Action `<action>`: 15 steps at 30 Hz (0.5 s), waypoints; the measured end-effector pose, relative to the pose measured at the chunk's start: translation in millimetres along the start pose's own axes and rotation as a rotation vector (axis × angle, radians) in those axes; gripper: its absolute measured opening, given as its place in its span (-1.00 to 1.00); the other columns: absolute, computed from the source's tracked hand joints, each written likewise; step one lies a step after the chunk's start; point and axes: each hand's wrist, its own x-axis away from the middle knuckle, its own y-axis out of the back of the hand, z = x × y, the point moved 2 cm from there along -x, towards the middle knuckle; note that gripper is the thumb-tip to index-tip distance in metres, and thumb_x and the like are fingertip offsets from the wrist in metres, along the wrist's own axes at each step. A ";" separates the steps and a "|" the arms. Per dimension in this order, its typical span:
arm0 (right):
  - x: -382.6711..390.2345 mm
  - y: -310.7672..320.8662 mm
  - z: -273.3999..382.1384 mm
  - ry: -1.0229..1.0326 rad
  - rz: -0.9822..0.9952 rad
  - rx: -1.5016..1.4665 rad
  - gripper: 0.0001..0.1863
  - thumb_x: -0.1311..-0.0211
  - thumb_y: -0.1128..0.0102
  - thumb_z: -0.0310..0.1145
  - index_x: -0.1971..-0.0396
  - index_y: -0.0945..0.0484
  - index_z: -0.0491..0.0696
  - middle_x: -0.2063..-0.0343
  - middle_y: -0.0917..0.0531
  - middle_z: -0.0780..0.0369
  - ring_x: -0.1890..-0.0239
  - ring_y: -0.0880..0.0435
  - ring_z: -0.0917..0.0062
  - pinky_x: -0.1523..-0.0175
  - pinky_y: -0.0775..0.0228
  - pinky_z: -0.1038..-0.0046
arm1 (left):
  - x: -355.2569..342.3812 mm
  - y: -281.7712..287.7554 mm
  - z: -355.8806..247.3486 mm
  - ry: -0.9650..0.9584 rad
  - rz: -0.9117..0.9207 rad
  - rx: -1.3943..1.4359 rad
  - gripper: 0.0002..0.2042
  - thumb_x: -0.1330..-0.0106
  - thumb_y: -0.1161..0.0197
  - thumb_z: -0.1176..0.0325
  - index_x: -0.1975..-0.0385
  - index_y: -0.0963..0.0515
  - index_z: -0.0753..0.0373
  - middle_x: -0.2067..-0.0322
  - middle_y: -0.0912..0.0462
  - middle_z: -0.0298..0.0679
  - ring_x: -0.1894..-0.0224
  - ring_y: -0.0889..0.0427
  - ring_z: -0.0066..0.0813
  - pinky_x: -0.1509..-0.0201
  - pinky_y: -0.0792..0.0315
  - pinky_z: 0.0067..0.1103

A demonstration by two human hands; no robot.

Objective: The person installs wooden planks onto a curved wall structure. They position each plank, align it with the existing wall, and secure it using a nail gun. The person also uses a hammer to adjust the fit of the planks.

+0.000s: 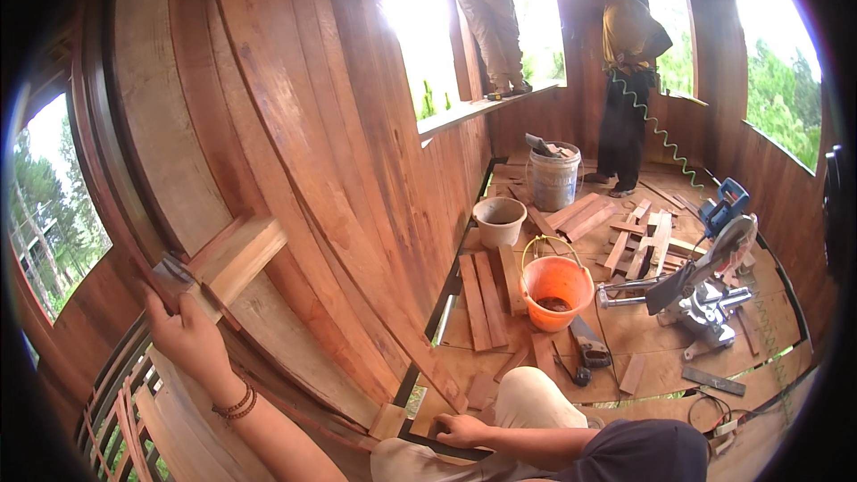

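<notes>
My left hand (185, 332) is raised at the left, its fingers closed around a small grey metal-looking piece (174, 273). This piece touches the end of a short pale wooden block (239, 254) that juts out from the upright planks; its exact kind is unclear. Low in the middle, my right hand (462, 431) lies with its fingers loosely spread on a wooden piece (427, 414) near the foot of the wall. Just above it ends a long, slanting reddish plank (393, 326) that leans along the plank wall (357, 178).
An orange bucket (558, 290), a hand saw (589, 344), cut boards (482, 299) and a miter saw (714, 277) stand or lie on the floor. Farther back are a white pail (553, 180) and two people (625, 80), (491, 22). A green coiled hose (661, 129) hangs there.
</notes>
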 end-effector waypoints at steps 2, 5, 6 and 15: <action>3.2 -3.2 10.4 0.018 0.027 0.006 -0.26 -0.28 -0.10 0.11 -0.38 -0.35 0.03 -0.05 -0.69 -0.05 -0.11 -0.67 0.07 -0.20 -0.51 0.16 | -2.7 6.6 6.5 -0.009 0.003 -0.035 -0.48 -0.36 -0.13 0.40 -0.31 -0.41 0.47 0.08 -0.71 0.25 0.06 -0.73 0.09 -0.01 -0.54 -0.28; 7.7 -0.6 20.9 0.059 0.012 0.021 -0.22 -0.26 -0.14 0.18 -0.38 -0.36 0.03 -0.05 -0.69 -0.03 -0.12 -0.68 0.10 -0.23 -0.51 0.19 | -3.4 6.2 -5.4 -0.078 -0.044 0.047 -0.62 -0.34 -0.16 0.43 -0.11 -0.51 0.49 0.31 -0.71 0.08 0.29 -0.69 -0.05 0.09 -0.51 -0.26; 9.0 -0.5 16.0 0.074 -0.021 0.013 -0.22 -0.25 -0.18 0.17 -0.36 -0.39 0.02 -0.05 -0.70 -0.03 -0.12 -0.68 0.10 -0.23 -0.51 0.20 | 0.2 0.7 -13.7 -0.039 -0.022 0.122 -0.58 -0.32 -0.15 0.44 -0.15 -0.49 0.49 0.23 -0.72 0.12 0.18 -0.72 -0.05 0.02 -0.52 -0.29; 5.0 -14.5 30.1 0.624 -0.160 -0.487 -0.75 -0.19 -0.33 -0.34 0.19 -0.58 -0.12 0.43 -0.56 0.23 0.33 -0.52 0.45 0.16 -0.45 0.29 | -6.0 19.8 -38.8 0.019 0.072 0.064 -0.33 -0.21 -0.11 0.58 -0.43 -0.27 0.43 -0.22 -0.54 0.21 -0.19 -0.59 0.10 -0.23 -0.49 -0.28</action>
